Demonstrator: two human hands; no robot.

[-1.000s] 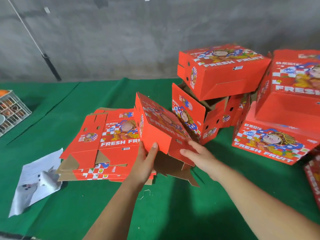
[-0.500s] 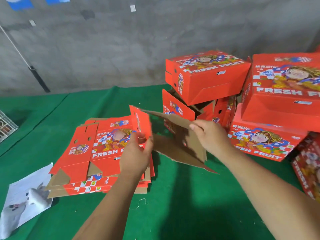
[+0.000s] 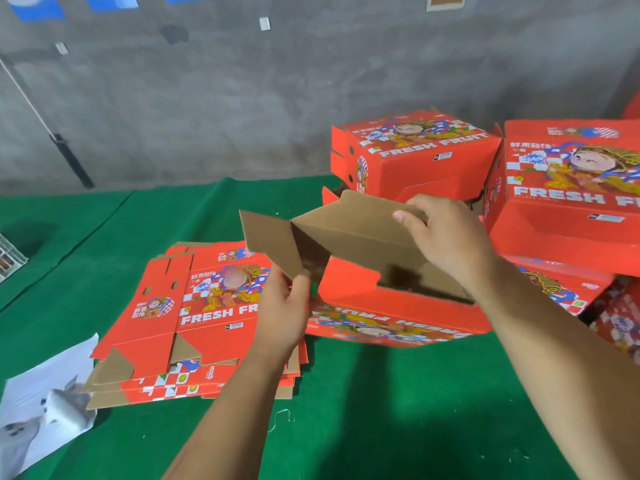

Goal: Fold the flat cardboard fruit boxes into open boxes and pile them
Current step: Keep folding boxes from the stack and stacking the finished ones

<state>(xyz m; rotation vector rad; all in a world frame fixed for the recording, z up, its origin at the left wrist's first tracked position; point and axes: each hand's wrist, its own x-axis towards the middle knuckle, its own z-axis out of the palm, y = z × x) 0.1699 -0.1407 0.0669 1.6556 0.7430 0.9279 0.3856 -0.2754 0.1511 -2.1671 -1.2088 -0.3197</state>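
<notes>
A red cardboard fruit box [image 3: 391, 313], half opened, rests on the green cloth in the middle, its printed side facing me and upside down. My left hand [image 3: 284, 306] pinches the brown side flap at the box's left corner. My right hand [image 3: 440, 237] grips the top edge of the raised brown back panel. To the left lies a stack of flat red boxes [image 3: 180, 317]. Folded red boxes [image 3: 412, 157] are piled at the back right.
A green cloth [image 3: 381, 410] covers the work surface, with a grey concrete wall behind. A white sheet of paper [image 3: 38, 403] lies at the lower left. A wire basket [image 3: 10, 258] shows at the left edge. A dark pole [image 3: 69, 157] leans against the wall.
The box has been turned and spread open: its brown inside now faces up and the printed side faces me. My right hand moved up to the back panel; my left shifted to the side flap.
</notes>
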